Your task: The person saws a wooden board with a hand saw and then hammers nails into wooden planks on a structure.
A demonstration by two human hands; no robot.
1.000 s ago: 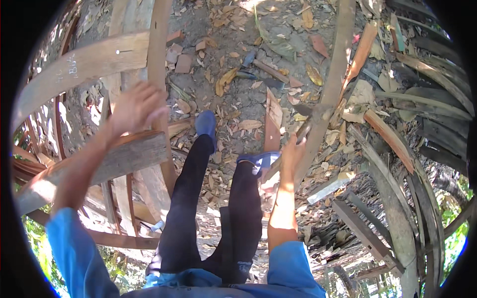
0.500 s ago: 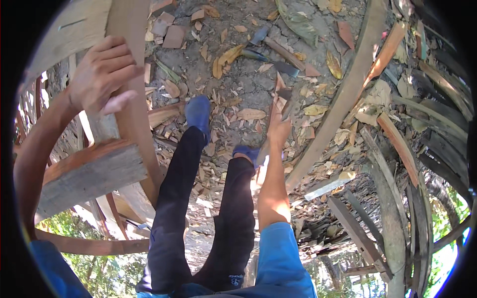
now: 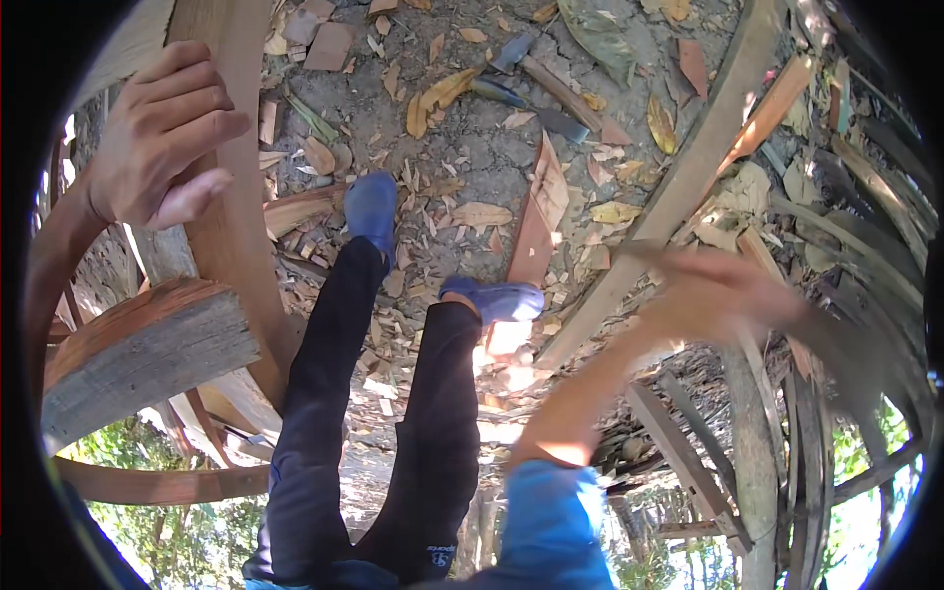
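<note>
On the left, my left hand [image 3: 175,138] is raised in a loose fist, fingers curled and thumb held apart. It shows nothing in its grip, and its palm is hidden. Just behind it stands a long brown wooden beam [image 3: 236,187]; whether they touch I cannot tell. Below that hand juts a thick weathered timber [image 3: 147,359] with a reddish top edge. My right hand [image 3: 723,290], smeared by motion, is out to the right around the handle of a machete [image 3: 851,344]. Its dark blade is a blur pointing right and down, over a pile of wood.
An axe-like tool with a wooden handle [image 3: 560,88] lies on the ground ahead, among wood chips and dry leaves. A reddish board [image 3: 536,221] is by my right shoe [image 3: 497,298]. A long curved plank [image 3: 678,197] crosses the right side, beside stacked poles [image 3: 757,442].
My right hand has swung from the middle out to the right with the machete, uncovering the reddish board. My left hand keeps its curled shape near the beam. The whole view has shifted slightly.
</note>
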